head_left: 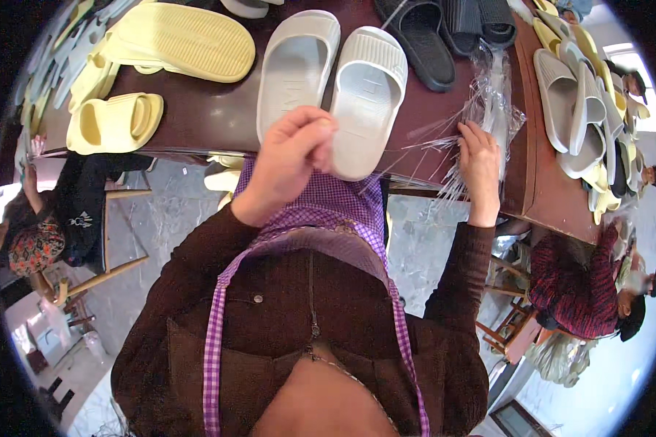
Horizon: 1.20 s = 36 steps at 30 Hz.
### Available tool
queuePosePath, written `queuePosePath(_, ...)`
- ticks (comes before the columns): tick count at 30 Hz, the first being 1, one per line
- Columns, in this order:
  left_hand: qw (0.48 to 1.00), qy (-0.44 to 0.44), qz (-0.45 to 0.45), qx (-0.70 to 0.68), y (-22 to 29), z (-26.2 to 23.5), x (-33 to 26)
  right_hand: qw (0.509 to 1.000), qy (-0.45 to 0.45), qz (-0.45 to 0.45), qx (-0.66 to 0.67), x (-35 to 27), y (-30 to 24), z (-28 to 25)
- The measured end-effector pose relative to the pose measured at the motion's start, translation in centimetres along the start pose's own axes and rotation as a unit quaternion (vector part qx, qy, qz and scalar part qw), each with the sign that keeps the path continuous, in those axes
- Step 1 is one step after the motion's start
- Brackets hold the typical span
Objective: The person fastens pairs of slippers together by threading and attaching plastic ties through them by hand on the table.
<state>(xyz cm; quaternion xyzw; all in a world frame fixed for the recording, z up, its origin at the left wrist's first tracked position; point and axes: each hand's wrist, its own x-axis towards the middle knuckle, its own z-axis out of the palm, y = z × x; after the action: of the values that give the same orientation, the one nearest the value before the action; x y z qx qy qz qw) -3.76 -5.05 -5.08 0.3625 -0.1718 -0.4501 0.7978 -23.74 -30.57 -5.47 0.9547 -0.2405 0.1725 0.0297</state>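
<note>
Two pale grey slide sandals, a left one (293, 69) and a right one (366, 109), lie side by side at the table's near edge with their straps away from me. My left hand (291, 156) is over the near end of the left slide, closed with thumb and fingers pinched together; what they hold, if anything, is hidden. Farther right, my right hand (479, 164) reaches into a bundle of clear thin plastic strands (492, 95). Its fingers are bent around some of the strands, and the thumb is hidden.
Yellow slides (189, 44) are at the left of the dark red table (211, 109). Black slides (423, 44) stand at the back, beyond the strands. Grey and yellow slides (568, 109) are piled along the right. Seated people (576, 284) are on both sides.
</note>
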Motion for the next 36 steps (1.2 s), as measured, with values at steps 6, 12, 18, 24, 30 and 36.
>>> queuePosePath(6,0.998,0.048,0.032,-0.034,3.3,-2.0,-1.5,1.000,-0.014,-0.001,0.018,0.2,-0.4,-1.0)
queuePosePath(12,0.996,0.048,0.065,-0.030,5.7,-2.7,-3.0,0.997,0.006,-0.010,0.077,0.2,-1.1,-3.7)
queuePosePath(18,0.992,0.072,0.017,0.104,8.6,-1.4,-3.7,0.985,0.097,-0.007,0.142,0.3,-7.4,-7.9)
queuePosePath(24,0.899,-0.086,0.132,0.409,7.2,1.8,-3.0,0.936,0.089,-0.253,0.228,2.9,-16.9,-10.0)
queuePosePath(30,0.793,-0.129,0.248,0.541,8.3,2.6,-3.2,0.927,0.059,-0.241,0.282,4.0,-17.1,-9.2)
queuePosePath(36,0.647,-0.157,0.359,0.654,9.3,2.3,-4.4,0.924,-0.051,-0.153,0.347,3.1,-14.9,-10.8)
